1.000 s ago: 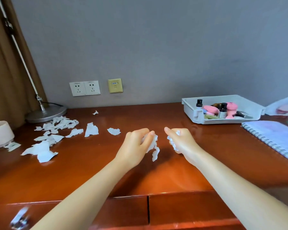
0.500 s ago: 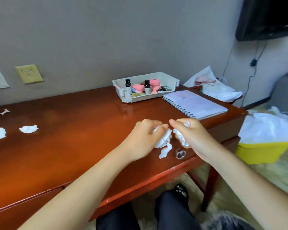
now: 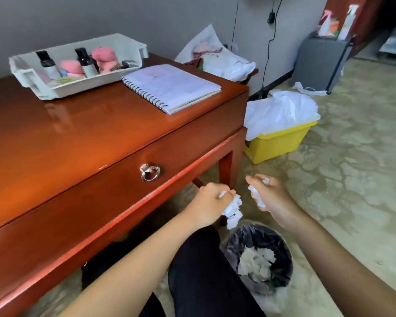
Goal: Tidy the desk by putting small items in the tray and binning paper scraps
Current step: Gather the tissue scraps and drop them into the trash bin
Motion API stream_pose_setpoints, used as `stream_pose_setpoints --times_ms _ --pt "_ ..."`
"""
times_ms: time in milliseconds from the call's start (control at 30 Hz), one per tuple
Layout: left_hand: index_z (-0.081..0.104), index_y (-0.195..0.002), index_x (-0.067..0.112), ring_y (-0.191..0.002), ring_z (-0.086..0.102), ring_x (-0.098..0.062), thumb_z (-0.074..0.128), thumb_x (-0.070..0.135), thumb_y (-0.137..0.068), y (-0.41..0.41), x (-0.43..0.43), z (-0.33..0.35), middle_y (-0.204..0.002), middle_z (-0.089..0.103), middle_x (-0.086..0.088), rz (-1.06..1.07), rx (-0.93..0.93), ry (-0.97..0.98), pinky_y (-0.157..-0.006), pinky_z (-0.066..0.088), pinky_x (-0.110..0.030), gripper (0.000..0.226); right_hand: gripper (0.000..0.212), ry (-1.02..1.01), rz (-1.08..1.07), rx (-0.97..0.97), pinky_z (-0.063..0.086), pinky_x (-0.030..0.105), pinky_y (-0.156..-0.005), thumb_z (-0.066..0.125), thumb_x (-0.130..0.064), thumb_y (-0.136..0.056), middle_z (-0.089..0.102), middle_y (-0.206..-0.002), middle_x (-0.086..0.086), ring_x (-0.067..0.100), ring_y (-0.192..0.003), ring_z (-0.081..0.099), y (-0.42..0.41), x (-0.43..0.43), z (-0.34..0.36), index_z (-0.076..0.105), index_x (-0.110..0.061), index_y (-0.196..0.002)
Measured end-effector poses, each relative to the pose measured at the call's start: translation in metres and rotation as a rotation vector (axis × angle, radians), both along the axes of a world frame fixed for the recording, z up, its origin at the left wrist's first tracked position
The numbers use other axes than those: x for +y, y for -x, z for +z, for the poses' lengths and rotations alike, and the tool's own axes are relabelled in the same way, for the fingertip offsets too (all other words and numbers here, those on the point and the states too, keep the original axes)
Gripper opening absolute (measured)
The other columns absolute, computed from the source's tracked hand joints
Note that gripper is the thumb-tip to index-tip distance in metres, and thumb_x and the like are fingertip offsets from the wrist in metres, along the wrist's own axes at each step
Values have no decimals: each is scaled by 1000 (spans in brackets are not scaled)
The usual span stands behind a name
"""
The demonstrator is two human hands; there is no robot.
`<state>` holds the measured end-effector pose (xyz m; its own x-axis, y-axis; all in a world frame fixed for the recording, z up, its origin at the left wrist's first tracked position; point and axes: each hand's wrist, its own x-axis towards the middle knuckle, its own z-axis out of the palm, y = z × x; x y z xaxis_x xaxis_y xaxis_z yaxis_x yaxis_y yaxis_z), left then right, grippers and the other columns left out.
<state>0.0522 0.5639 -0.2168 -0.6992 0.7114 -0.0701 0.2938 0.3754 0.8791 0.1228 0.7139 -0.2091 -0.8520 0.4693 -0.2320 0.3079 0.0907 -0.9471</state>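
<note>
My left hand point(image 3: 212, 201) is closed on a bunch of white paper scraps point(image 3: 233, 211), which hang down from the fist. My right hand point(image 3: 269, 194) grips more white scraps point(image 3: 256, 195). Both hands hover off the desk's front right corner, just above and behind a round bin point(image 3: 261, 259) lined with a black bag, which stands on the floor with white scraps inside. The white tray point(image 3: 44, 90) sits at the back of the desk point(image 3: 66, 138) and holds small bottles and pink items.
A spiral notebook point(image 3: 172, 86) lies to the right of the tray. A drawer with a ring pull point(image 3: 149, 172) faces me. My dark-clad knee point(image 3: 199, 266) is left of the bin. A yellow box point(image 3: 274, 143) with a white bag stands beyond the desk leg on carpet.
The view has swung right and down from the desk top to the floor. Both hands have carried the scraps off the desk edge to above the bin.
</note>
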Motion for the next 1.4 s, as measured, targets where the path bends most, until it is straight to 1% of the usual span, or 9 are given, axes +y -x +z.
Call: stream_pose_setpoints --times_ms 300,433,600,700,833,933,1000,1200,1400 --pt "36 -55 12 -47 30 -15 45 21 -95 -17 68 -137 -52 33 -2 132 -332 298 -48 22 -33 41 33 81 -177 -311 34 29 -56 52 -27 -92 40 -55 12 22 -51 40 -10 52 -117 47 -8 -65" --pt "26 -54 14 -49 28 -16 43 18 -95 -20 93 -167 -54 27 -2 86 -344 455 -59 33 -35 44 41 116 -239 -430 50 50 -84 51 -25 -93 53 -104 40 48 -95 58 -12 61 -160 56 15 -104" --pt "21 -56 15 -48 19 -18 41 13 -93 -12 111 -201 -55 19 -3 72 -483 527 -55 15 -30 43 30 132 -238 -593 34 36 -65 51 -26 -92 50 -81 31 37 -73 54 -14 72 -210 61 2 -89" --pt "25 -57 16 -48 20 -18 42 18 -93 -7 113 -217 -57 21 -3 26 -570 605 -55 16 -31 39 42 51 -115 -650 22 34 -59 51 -17 -91 26 -54 7 20 -51 21 -14 79 -231 29 -14 -56" --pt "48 -123 12 -90 55 -27 28 25 -101 -5 118 -223 -111 52 -11 -210 -696 689 -77 39 -32 33 40 17 -7 -677 26 32 -63 53 -17 -91 26 -56 3 21 -56 28 -13 86 -241 29 -12 -59" --pt "42 -136 11 -85 48 -7 30 21 -102 -8 119 -229 -141 41 -14 -256 -696 649 -77 40 -24 38 44 -33 58 -704 20 31 -61 53 -21 -90 22 -56 1 19 -56 24 -15 87 -247 25 -17 -57" --pt "21 -149 13 -112 49 -13 28 21 -102 -6 119 -228 -157 17 -5 -287 -742 684 -89 41 -28 48 45 -49 85 -730 18 31 -59 53 -20 -89 21 -54 1 19 -53 21 -17 88 -249 24 -19 -54" --pt "18 -151 16 -59 32 -3 27 31 -103 -5 109 -207 -84 45 12 -274 -548 728 -55 28 -22 51 39 -73 176 -739 16 32 -60 45 -9 -89 18 -58 2 18 -54 16 -14 86 -234 20 -16 -59" --pt "22 -149 15 -85 51 -16 30 36 -102 -1 89 -142 -140 47 -13 -379 -275 729 -82 43 -32 53 36 -261 339 -645 20 32 -57 41 -9 -90 23 -59 3 17 -54 21 0 82 -180 24 -14 -59"
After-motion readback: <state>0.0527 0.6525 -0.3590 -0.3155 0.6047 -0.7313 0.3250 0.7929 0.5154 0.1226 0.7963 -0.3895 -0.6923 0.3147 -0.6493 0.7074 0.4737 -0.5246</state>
